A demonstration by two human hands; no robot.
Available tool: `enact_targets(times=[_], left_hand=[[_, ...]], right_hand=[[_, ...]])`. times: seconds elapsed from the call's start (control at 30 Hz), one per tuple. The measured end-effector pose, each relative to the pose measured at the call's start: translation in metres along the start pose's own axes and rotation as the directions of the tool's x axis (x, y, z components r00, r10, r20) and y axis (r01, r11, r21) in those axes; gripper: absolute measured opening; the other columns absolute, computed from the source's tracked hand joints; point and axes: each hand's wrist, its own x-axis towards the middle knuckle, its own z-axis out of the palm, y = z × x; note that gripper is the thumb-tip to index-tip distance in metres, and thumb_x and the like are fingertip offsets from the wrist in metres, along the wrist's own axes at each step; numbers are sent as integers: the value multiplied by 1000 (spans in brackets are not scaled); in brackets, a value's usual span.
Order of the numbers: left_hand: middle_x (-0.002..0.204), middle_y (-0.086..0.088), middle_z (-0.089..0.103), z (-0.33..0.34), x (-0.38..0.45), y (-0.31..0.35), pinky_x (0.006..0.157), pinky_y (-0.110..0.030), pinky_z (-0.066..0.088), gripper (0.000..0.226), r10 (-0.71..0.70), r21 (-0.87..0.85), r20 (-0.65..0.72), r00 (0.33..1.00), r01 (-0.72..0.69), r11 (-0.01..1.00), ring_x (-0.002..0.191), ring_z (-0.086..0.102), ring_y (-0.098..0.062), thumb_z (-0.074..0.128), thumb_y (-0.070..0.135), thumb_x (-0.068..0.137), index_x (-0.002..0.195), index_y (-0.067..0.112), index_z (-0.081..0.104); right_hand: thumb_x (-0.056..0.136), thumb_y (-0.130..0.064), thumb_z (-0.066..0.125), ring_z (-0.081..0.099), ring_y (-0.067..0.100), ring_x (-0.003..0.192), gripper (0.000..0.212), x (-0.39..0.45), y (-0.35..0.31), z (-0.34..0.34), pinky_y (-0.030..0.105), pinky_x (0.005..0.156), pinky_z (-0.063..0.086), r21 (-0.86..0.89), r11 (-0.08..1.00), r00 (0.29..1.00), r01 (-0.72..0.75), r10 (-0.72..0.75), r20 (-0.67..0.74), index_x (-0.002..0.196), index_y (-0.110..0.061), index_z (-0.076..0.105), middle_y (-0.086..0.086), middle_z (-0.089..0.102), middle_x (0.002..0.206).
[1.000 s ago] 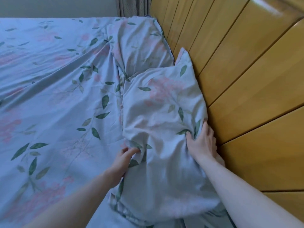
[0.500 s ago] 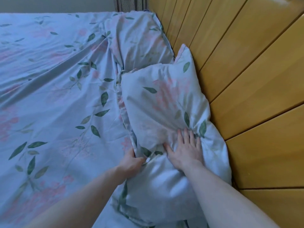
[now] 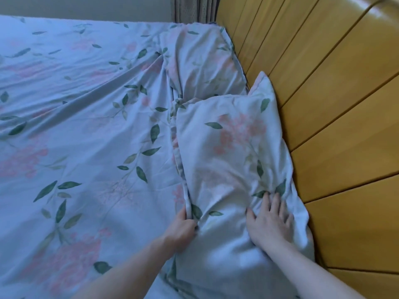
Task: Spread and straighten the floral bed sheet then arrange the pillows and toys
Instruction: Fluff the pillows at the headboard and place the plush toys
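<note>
A light blue floral bed sheet (image 3: 82,130) with green leaves and pink blossoms covers the mattress, creased diagonally toward the headboard. A pillow (image 3: 228,160) in matching fabric lies against the headboard on the near right. My left hand (image 3: 181,228) grips the pillow's left edge. My right hand (image 3: 269,221) lies flat on top of the pillow with its fingers spread. A second matching pillow (image 3: 203,59) lies farther along the headboard. No toys are in view.
A yellow wooden slatted headboard (image 3: 323,104) runs down the right side. A curtain (image 3: 194,9) hangs at the far end, next to a pale wall (image 3: 86,7).
My right hand moved from the pillow's headboard side onto its top and lies flat there. My left hand closed on the pillow's left edge. The pillow has plumped up.
</note>
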Motion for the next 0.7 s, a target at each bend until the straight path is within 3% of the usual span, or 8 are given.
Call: enact_targets(times=[0.07,0.17,0.23,0.33,0.4,0.5,0.6,0.7], left_hand=[[100,-14,72,-2,-3,-1,82,-47,58,29,-46,7,-30,999,46,999,86,67,-25,57,21,83,111,16,66],[107,5,75,1,-21,-12,96,-43,57,36,-118,50,23,993,116,992,99,72,-19,59,53,87,114,30,70],[111,10,73,4,-30,-32,97,-38,55,41,-157,90,3,988,156,984,104,70,-18,55,65,91,115,36,70],[101,6,66,12,-41,-61,87,-20,51,31,-73,370,-140,987,120,921,95,64,-12,51,57,97,95,32,70],[97,14,56,16,-49,-70,70,0,36,13,1,430,-123,992,53,901,85,51,3,55,43,100,94,36,64],[107,11,54,12,-45,-72,86,-18,39,18,-36,496,-57,998,60,866,96,52,-7,64,33,92,108,29,71],[101,2,72,1,-36,-43,80,-31,56,41,-166,310,6,986,156,938,90,67,-16,65,35,63,101,22,75],[104,-5,71,-8,-17,4,76,-36,53,39,-127,-33,-101,987,125,992,91,68,-25,65,37,69,106,26,64]], right_hand=[[102,-56,29,-6,24,157,72,3,-23,-28,55,125,7,135,977,980,168,-151,-131,163,-25,8,0,-8,171],[98,-50,35,5,19,157,67,8,-75,-62,47,126,10,205,818,793,537,-407,-453,160,-30,24,-4,9,170],[98,-49,35,7,18,157,65,11,-97,-58,46,126,10,196,756,741,625,-495,-453,160,-31,26,-5,13,170],[102,-59,24,-10,16,156,69,4,-56,0,48,127,-1,82,905,904,417,-403,-143,163,-32,7,-6,-6,171],[100,-68,10,-20,13,154,77,-20,-2,46,44,127,-4,5,964,961,264,-263,-87,162,-27,-8,-7,-17,169],[99,-70,15,-3,15,157,82,-77,47,86,40,127,9,-7,982,971,188,-187,-147,162,-21,-1,-3,-2,171],[93,-65,36,27,17,149,82,-109,56,79,37,117,33,56,980,976,192,-184,-117,162,-24,18,-6,23,165],[92,-54,45,49,21,126,55,-92,41,36,39,102,45,229,922,926,313,-242,-292,141,-27,44,-5,46,136]])
